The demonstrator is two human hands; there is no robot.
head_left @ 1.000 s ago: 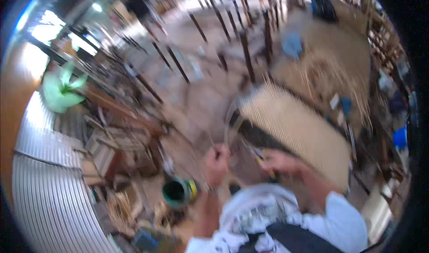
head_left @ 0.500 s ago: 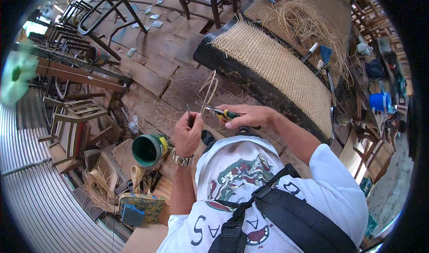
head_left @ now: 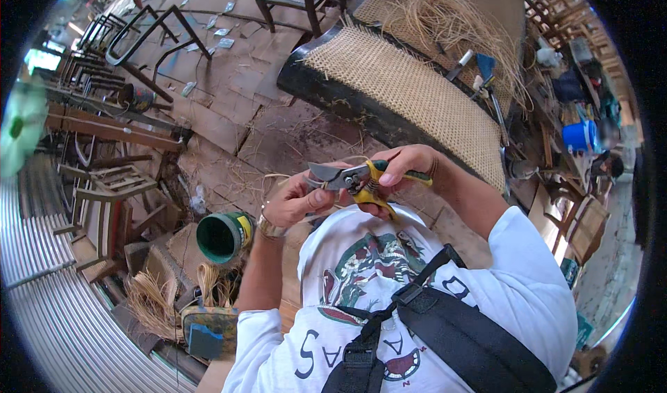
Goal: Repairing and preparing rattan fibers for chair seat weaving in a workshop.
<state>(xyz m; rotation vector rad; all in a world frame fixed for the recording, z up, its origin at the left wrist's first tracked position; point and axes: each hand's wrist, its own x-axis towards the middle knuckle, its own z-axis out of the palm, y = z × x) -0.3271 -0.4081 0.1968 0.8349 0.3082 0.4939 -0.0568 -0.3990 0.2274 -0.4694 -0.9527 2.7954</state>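
Observation:
My right hand (head_left: pixel 411 167) is wrapped round the handles of a pair of pruning shears (head_left: pixel 351 178), yellow and dark green with grey metal blades. The handles stand apart, and the blades point left over my left hand (head_left: pixel 302 202). With its fingers closed, my left hand pinches a thin, pale cane strand (head_left: pixel 276 176) close to the blades; most of the strand is hidden behind the hand and shears. Beyond my hands lies a dark-framed piece with a woven cane surface (head_left: pixel 410 91).
A green bucket (head_left: pixel 217 239) lies tipped to my left, near bundles of cane (head_left: pixel 154 299). Loose cane strands (head_left: pixel 451 25) are heaped at the far right beside a hammer (head_left: pixel 460 65). Wooden chair frames (head_left: pixel 114 181) stand at left. A blue bucket (head_left: pixel 580 136) is at right.
The shears have come up and left over my left hand and now show side-on. The looped cane that stood above my left hand is now mostly hidden. The view has shifted slightly.

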